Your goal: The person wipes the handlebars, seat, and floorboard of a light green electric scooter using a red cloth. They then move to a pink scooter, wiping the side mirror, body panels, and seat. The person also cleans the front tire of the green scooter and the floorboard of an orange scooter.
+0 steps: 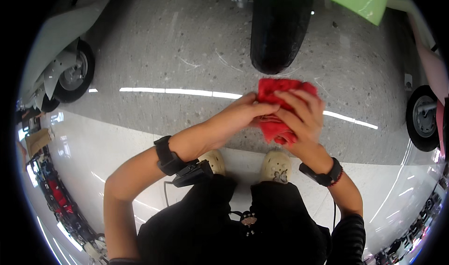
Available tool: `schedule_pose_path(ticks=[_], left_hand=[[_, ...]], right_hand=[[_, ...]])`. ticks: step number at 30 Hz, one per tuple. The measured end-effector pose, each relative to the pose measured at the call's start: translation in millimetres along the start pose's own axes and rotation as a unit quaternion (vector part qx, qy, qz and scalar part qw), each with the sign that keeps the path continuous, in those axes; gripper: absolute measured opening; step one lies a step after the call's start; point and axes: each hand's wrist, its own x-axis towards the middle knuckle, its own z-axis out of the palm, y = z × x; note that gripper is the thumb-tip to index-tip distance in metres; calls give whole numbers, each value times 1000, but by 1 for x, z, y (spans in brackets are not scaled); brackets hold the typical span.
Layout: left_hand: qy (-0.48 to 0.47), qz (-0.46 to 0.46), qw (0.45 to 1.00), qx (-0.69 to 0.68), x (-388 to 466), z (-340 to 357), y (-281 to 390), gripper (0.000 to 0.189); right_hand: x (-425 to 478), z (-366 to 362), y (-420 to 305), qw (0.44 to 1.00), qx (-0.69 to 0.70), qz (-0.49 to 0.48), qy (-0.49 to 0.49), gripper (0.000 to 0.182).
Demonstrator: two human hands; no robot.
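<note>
A bunched red cloth (277, 130) is held between both hands, just below the black tyre (280, 33) of a scooter with a green body panel (361, 2). My left hand (250, 110) grips the cloth's left side, its thumb pointing right across it. My right hand (303, 114) lies over the cloth's right side with bent fingers and is slightly blurred. Black straps with devices are worn on both wrists. Parts of the cloth and of my left fingers are hidden.
A pale scooter's wheel (75, 72) stands at the left and a pink scooter's wheel (422, 117) at the right. Cream clogs (275, 167) are on the feet below. Rows of scooters (56, 195) line the lower left rim. A thin cable hangs beside each arm.
</note>
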Motion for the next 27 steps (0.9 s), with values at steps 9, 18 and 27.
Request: schedule_pose_path(ticks=[9, 18, 27], left_hand=[[64, 305, 950, -31, -12, -16, 66, 23], [28, 196, 977, -80, 40, -88, 31, 24], [144, -57, 986, -68, 87, -96, -101, 32]], right_hand=[[95, -12, -17, 988, -60, -92, 105, 31], [98, 66, -13, 940, -251, -198, 118, 9], [9, 137, 26, 963, 86, 36, -252, 22]])
